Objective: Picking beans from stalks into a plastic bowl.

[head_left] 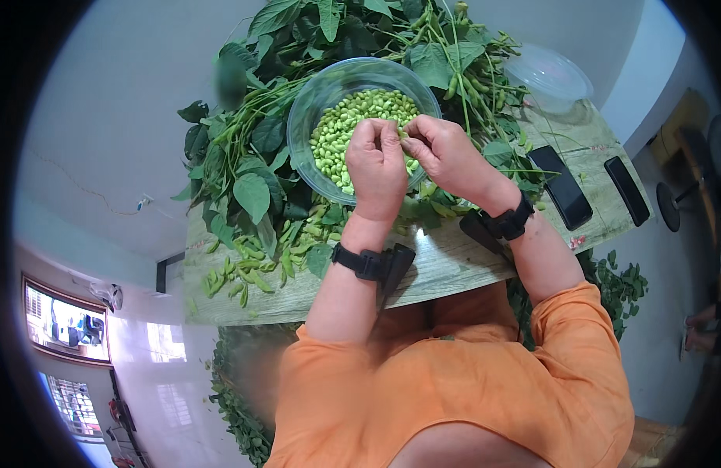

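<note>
My left hand [376, 169] and my right hand [457, 158] meet fingertip to fingertip above a clear plastic bowl [305, 155]. Pinched between them is a small green soybean pod [402, 133], mostly hidden by the fingers. Shelled green soybeans [343, 126] cover the bottom of the bowl in a thick heap. Around the bowl's back and sides lie cut soybean plants [261, 140], with leaves, stems and pods still attached. Loose pods [249, 272] are scattered in front and to the left on the wood-patterned table [302, 307].
Two dark phones [562, 187] [627, 190] lie on the table's right side. Behind them sits a clear plastic lid [547, 73]. More leafy stems [237, 398] are below the table's front edge on the left, and others [617, 286] at the right. Part of a person's foot [696, 327] shows far right.
</note>
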Action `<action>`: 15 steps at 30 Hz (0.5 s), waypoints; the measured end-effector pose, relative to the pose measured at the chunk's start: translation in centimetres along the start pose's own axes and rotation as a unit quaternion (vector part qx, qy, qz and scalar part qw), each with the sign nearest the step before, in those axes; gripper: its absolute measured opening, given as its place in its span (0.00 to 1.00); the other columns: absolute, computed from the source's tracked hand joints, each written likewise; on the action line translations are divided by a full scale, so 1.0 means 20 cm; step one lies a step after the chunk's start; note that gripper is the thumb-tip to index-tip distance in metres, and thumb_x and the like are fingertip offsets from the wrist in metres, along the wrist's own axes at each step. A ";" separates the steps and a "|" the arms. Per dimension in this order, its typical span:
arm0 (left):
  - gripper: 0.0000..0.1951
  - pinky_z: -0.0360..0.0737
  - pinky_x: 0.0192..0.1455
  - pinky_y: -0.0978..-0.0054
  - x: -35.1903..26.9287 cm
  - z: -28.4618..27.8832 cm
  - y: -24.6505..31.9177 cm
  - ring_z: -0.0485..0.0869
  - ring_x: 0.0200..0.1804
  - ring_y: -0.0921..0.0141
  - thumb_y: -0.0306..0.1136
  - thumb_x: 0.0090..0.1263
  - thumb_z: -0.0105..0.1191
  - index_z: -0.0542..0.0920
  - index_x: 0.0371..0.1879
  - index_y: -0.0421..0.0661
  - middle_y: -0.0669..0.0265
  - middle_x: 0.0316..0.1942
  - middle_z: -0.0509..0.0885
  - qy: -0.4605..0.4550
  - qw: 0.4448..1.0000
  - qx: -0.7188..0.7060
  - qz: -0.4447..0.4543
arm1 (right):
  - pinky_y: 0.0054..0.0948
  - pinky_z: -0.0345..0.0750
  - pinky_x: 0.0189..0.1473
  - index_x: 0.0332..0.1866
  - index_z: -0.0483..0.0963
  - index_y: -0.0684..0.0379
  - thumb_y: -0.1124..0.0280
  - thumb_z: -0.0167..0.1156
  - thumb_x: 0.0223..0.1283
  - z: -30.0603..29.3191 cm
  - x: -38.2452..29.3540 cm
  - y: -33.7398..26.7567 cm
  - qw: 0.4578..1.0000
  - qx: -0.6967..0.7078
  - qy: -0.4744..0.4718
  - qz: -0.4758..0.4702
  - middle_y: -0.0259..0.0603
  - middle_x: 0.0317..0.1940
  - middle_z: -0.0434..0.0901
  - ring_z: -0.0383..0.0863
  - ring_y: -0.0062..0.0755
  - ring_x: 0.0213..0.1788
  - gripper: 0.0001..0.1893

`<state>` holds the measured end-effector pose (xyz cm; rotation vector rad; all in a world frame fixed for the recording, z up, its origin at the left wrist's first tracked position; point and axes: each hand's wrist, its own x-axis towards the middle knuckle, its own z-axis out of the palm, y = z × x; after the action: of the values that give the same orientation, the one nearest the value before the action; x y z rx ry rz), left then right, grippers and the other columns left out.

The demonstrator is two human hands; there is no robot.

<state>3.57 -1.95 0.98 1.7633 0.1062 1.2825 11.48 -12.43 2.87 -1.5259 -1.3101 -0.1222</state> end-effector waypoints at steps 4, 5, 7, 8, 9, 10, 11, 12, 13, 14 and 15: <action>0.08 0.68 0.28 0.84 0.01 0.00 -0.02 0.68 0.27 0.82 0.28 0.73 0.50 0.72 0.29 0.41 0.73 0.25 0.73 0.014 1.000 -0.013 -0.020 | 0.35 0.73 0.29 0.34 0.73 0.70 0.75 0.57 0.60 0.00 0.00 0.01 0.999 0.038 0.000 0.022 0.54 0.24 0.78 0.77 0.44 0.24 0.07; 0.09 0.68 0.28 0.84 0.01 0.00 -0.02 0.68 0.27 0.83 0.28 0.73 0.51 0.72 0.28 0.41 0.73 0.24 0.73 0.015 0.999 -0.017 -0.025 | 0.34 0.73 0.29 0.34 0.74 0.70 0.75 0.57 0.59 0.00 0.00 0.01 0.995 0.075 -0.006 0.059 0.53 0.24 0.78 0.77 0.42 0.24 0.07; 0.09 0.67 0.28 0.84 0.01 -0.01 -0.02 0.67 0.27 0.83 0.29 0.73 0.51 0.72 0.28 0.41 0.74 0.23 0.72 0.014 0.999 -0.021 -0.029 | 0.33 0.73 0.29 0.34 0.74 0.70 0.75 0.57 0.59 0.00 -0.01 0.02 0.989 0.113 -0.011 0.096 0.53 0.24 0.78 0.77 0.40 0.23 0.07; 0.10 0.68 0.28 0.83 0.01 -0.01 -0.03 0.67 0.26 0.83 0.29 0.73 0.51 0.71 0.27 0.41 0.74 0.23 0.72 0.013 0.999 -0.022 -0.031 | 0.27 0.72 0.27 0.38 0.74 0.69 0.76 0.56 0.61 0.00 -0.01 0.05 0.989 0.100 -0.028 0.101 0.42 0.23 0.77 0.75 0.27 0.23 0.06; 0.10 0.69 0.27 0.83 0.01 -0.01 -0.03 0.68 0.25 0.83 0.29 0.73 0.51 0.71 0.27 0.41 0.74 0.23 0.72 0.011 0.999 -0.023 -0.032 | 0.21 0.71 0.25 0.42 0.74 0.68 0.76 0.54 0.64 -0.01 -0.01 0.06 0.989 0.088 -0.045 0.106 0.32 0.22 0.76 0.73 0.15 0.22 0.07; 0.10 0.69 0.27 0.83 0.02 -0.02 -0.03 0.68 0.25 0.83 0.29 0.73 0.51 0.71 0.27 0.41 0.74 0.23 0.72 0.012 0.999 -0.023 -0.032 | 0.21 0.71 0.25 0.42 0.74 0.68 0.76 0.54 0.64 -0.02 -0.01 0.06 0.989 0.088 -0.045 0.106 0.32 0.22 0.76 0.73 0.15 0.22 0.07; 0.10 0.71 0.26 0.83 0.02 -0.03 -0.03 0.68 0.24 0.83 0.29 0.73 0.51 0.72 0.27 0.42 0.74 0.23 0.72 0.017 0.998 -0.030 -0.051 | 0.20 0.71 0.26 0.43 0.74 0.68 0.76 0.55 0.64 -0.03 0.00 0.06 0.995 0.041 -0.044 0.082 0.32 0.23 0.77 0.73 0.15 0.23 0.07; 0.10 0.73 0.25 0.82 0.03 -0.03 -0.03 0.69 0.24 0.83 0.30 0.73 0.50 0.72 0.27 0.42 0.73 0.23 0.72 0.024 0.997 -0.037 -0.068 | 0.20 0.72 0.26 0.43 0.74 0.68 0.76 0.55 0.63 -0.04 0.01 0.06 0.997 -0.006 -0.043 0.057 0.32 0.24 0.77 0.73 0.15 0.23 0.07; 0.10 0.73 0.25 0.82 0.03 -0.04 -0.02 0.69 0.24 0.83 0.30 0.73 0.50 0.72 0.27 0.42 0.73 0.23 0.72 0.025 0.997 -0.037 -0.067 | 0.20 0.72 0.26 0.43 0.74 0.68 0.76 0.55 0.63 -0.05 0.01 0.05 0.998 -0.006 -0.043 0.055 0.32 0.24 0.77 0.73 0.15 0.23 0.07; 0.10 0.74 0.24 0.81 0.04 -0.05 -0.01 0.69 0.23 0.83 0.30 0.73 0.50 0.72 0.27 0.42 0.73 0.22 0.72 0.032 0.994 -0.071 -0.079 | 0.21 0.72 0.27 0.43 0.75 0.68 0.76 0.55 0.63 -0.05 0.01 0.04 0.998 0.011 -0.036 0.055 0.33 0.24 0.78 0.74 0.16 0.24 0.08; 0.11 0.76 0.24 0.80 0.04 -0.05 0.00 0.69 0.22 0.82 0.31 0.74 0.49 0.72 0.27 0.42 0.72 0.22 0.72 0.039 0.990 -0.104 -0.091 | 0.21 0.73 0.28 0.44 0.75 0.68 0.77 0.56 0.62 -0.05 0.00 0.03 0.998 0.028 -0.028 0.056 0.34 0.25 0.79 0.75 0.17 0.24 0.08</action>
<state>3.17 -0.85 1.58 1.4914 0.1686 1.1845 12.52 -13.03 2.89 -1.5598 -1.2581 0.0292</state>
